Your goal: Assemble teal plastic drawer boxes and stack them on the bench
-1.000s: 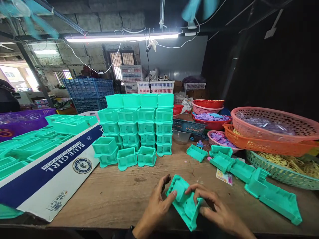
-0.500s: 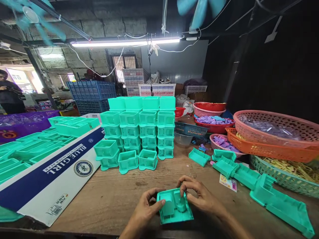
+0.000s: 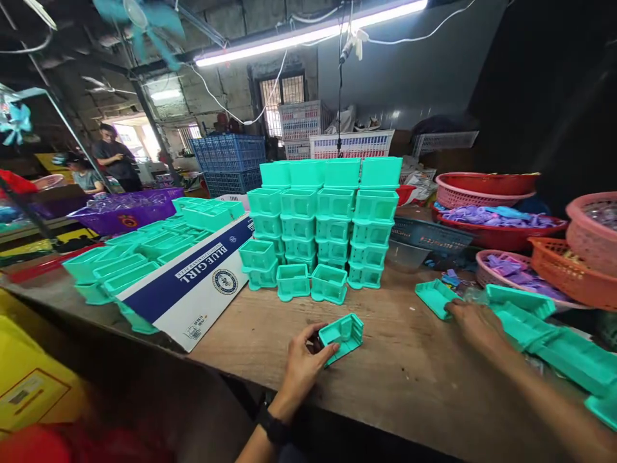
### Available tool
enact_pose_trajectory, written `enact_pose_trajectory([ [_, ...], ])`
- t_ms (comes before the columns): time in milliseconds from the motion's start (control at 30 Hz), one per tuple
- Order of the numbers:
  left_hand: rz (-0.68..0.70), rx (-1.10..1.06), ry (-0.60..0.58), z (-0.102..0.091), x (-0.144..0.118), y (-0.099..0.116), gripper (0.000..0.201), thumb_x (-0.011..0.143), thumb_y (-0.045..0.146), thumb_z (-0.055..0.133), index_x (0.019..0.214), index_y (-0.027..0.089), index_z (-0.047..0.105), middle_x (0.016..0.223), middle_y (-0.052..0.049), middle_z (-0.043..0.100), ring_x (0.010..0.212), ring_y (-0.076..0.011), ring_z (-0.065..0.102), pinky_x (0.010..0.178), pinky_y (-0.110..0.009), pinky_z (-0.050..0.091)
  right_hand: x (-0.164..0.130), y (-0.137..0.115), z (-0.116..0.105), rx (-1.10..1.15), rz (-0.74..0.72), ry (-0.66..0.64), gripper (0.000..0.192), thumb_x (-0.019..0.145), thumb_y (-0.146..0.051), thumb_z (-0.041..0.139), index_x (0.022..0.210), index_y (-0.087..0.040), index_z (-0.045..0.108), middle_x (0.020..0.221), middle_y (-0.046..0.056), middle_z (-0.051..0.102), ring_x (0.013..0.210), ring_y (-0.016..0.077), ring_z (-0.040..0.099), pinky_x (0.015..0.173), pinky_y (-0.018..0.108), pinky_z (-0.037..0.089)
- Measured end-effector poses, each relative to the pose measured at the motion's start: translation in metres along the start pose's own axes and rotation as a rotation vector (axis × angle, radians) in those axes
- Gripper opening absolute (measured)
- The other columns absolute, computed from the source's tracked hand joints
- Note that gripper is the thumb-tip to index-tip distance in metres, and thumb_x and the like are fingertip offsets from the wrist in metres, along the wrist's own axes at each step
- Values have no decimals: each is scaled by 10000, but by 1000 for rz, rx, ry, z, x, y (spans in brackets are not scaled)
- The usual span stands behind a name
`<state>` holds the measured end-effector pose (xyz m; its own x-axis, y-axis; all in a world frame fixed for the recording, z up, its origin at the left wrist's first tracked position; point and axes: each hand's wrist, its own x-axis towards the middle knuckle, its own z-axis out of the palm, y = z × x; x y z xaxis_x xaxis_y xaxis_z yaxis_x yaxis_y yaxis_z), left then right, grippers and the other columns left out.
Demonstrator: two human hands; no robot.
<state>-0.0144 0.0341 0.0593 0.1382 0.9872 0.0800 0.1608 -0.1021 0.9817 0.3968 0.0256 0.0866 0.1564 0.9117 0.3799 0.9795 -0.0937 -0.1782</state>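
My left hand [image 3: 304, 361], with a dark band on its wrist, grips a small teal plastic housing [image 3: 341, 335] by its left side, just above the table. Ridges show along the housing's right end, and my fingers hide its left end. Out to the right, my right hand [image 3: 475, 321] is closed at the near right corner of a shallow teal plastic tray [image 3: 434, 297], which lies on the table. Motion blurs this hand a little. Beyond my left hand stand stacked teal boxes [image 3: 332, 228] in several columns.
A white and blue carton [image 3: 212, 283] slants along the left, with teal parts [image 3: 168, 241] behind it. Joined teal parts [image 3: 563, 350] lie at the right. Coloured baskets [image 3: 573, 263] stand behind them. Two other people [image 3: 116, 157] are in the far left background.
My right hand has left the housing and moved right to the shallow tray. My left hand keeps the housing, now turned and tilted. The view has swung left.
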Motion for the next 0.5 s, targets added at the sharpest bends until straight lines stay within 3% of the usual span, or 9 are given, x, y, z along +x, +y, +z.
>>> enact_pose_trajectory([
  [167,28,36,37,4,-7,3,450,677,341,832,1079,145,784,718,-14,691,663,-173,581,620,-272,450,-25,-32,0,211,-18,-54,250,789,-336,546,844,-257,778,915,86,799,822,317,756,693,395,571],
  [267,59,64,67,10,-20,3,528,686,351,864,1171,176,750,785,-19,729,717,-191,613,680,-291,488,-49,-68,6,337,13,-45,382,850,-554,569,930,-258,796,850,63,799,757,284,766,653,357,609],
  [400,97,104,56,16,-39,-3,683,687,351,895,1314,194,676,800,-13,730,721,-204,642,729,-322,538,-86,-118,13,621,170,58,574,828,-773,585,882,-246,806,781,71,791,704,290,769,579,335,616],
  [500,90,115,0,12,-42,-6,827,683,375,907,1421,171,592,868,-37,730,665,-199,630,689,-333,549,-106,-130,9,691,186,37,586,786,-809,628,880,-267,830,731,53,781,598,275,736,530,334,595],
])
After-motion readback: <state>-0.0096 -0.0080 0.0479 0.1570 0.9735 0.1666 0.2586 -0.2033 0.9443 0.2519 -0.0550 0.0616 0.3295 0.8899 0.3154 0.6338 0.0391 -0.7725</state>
